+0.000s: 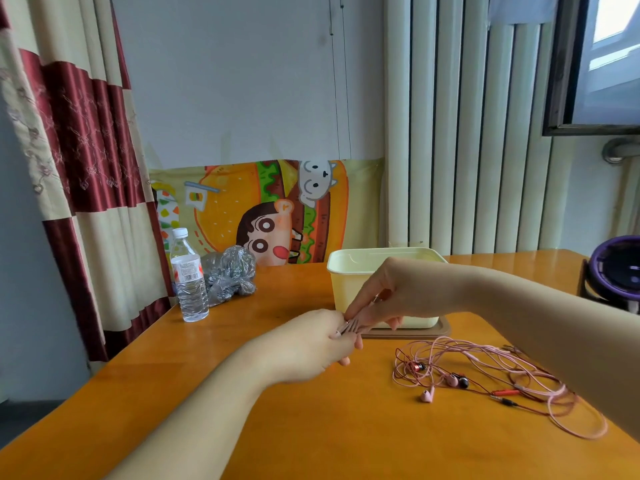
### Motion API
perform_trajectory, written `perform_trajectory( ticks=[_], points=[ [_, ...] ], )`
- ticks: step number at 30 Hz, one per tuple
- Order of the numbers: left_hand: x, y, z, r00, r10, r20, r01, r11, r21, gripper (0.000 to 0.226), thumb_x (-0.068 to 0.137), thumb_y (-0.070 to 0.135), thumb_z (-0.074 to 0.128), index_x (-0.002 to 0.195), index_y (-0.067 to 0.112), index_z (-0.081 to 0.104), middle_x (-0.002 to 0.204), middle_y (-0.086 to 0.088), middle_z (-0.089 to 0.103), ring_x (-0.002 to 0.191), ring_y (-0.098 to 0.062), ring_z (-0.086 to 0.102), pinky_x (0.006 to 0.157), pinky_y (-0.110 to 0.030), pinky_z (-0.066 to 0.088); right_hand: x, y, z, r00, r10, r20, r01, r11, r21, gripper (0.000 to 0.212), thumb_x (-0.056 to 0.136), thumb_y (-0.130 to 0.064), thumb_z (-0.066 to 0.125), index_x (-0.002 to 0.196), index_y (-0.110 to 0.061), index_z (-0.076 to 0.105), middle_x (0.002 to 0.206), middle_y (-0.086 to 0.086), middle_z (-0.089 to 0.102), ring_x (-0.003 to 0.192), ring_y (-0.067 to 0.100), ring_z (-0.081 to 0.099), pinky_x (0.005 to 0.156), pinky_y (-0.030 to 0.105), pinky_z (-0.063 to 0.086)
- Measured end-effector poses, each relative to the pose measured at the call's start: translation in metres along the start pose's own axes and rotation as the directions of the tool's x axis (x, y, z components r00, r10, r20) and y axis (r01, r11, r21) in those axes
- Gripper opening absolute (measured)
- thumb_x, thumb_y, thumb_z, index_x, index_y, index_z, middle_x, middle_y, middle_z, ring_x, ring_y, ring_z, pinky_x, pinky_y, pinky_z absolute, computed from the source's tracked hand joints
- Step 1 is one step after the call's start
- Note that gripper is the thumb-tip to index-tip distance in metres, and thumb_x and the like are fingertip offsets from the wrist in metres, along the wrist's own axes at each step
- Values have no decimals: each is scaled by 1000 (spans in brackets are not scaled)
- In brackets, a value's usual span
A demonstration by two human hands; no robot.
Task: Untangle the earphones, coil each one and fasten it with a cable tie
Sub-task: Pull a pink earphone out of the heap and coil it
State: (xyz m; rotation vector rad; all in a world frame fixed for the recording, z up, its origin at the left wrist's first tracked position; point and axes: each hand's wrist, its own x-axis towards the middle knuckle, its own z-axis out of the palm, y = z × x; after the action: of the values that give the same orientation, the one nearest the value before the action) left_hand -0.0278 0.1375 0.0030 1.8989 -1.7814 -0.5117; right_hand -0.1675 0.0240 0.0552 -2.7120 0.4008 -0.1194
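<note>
pink and red earphones (485, 374), thin, soft, weightless, heaped in a loose tangle on the wooden table (311, 427) near the yellow tub (341, 285). apt to snag and knot tighter if yanked; better taken near a bud (427, 396) or plug (508, 402) and eased out loop by loop. left hand (311, 344) curled round a small bundle (348, 328) of pale strands, right hand (391, 292) pinching it from above; cord or ties, hard to tell.

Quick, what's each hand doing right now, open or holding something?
Left hand: grips a bundle of thin pinkish strands.
Right hand: pinches the same bundle at its other end.
</note>
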Motion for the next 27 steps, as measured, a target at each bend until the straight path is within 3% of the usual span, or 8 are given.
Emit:
perform_trajectory(
  ticks=[3,6,9,14,16,19,21,27],
  points=[
    [0,-1,3,996,41,-75,-48,994,-95,21,98,22,42,83,26,56,87,3,68,85,-27,65,72,-39,52,2,5,4,999,30,-24,-23,970,241,18,91,-17,60,99,-28,71,99,-6,72,88,7,67,79,23,56],
    [-1,-4,8,996,39,-82,-52,985,-164,19,98,26,42,87,26,57,80,6,67,96,-37,62,84,-53,49,1,7,11,994,109,27,-107,844,525,13,91,-9,58,98,-12,69,92,7,73,84,15,70,70,24,57],
    [-1,-6,12,996,36,-76,-53,971,-233,17,98,30,41,91,29,57,78,9,64,96,-34,63,90,-55,48,4,7,20,992,128,-9,-97,796,597,10,90,-6,59,94,-7,68,86,15,70,69,17,67,64,23,55],
    [0,-3,17,996,56,-76,-77,946,-315,17,101,24,39,98,28,55,83,13,58,83,-1,62,93,-33,50,2,8,23,991,114,-73,-52,820,570,7,81,-15,70,86,-11,71,80,9,72,70,15,67,64,21,54],
    [0,-6,18,1000,18,-19,-25,911,-411,17,101,23,40,95,23,56,84,7,56,85,-4,62,95,-36,48,1,8,23,992,98,-84,-44,869,493,4,81,-16,70,84,-13,72,79,8,74,71,15,69,65,20,55],
    [1,-21,11,963,31,268,177,675,-716,29,98,36,41,102,14,59,91,-1,60,95,-14,63,98,-43,46,2,4,23,995,82,-53,-58,933,356,5,81,-18,71,85,-15,72,77,2,74,70,13,71,65,18,55],
    [3,-35,7,930,105,352,231,578,-783,39,93,40,41,111,11,59,97,-4,65,102,-19,63,100,-45,44,2,1,21,997,77,-29,-63,943,327,5,81,-18,72,85,-17,72,75,-4,73,69,10,70,63,16,53],
    [10,-44,8,944,169,284,125,613,-780,28,86,30,61,109,19,71,108,-4,69,109,-19,62,103,-44,43,7,-6,13,999,37,-30,-31,980,195,12,81,-22,72,91,-16,73,79,0,74,69,11,71,67,18,56]
  ],
)
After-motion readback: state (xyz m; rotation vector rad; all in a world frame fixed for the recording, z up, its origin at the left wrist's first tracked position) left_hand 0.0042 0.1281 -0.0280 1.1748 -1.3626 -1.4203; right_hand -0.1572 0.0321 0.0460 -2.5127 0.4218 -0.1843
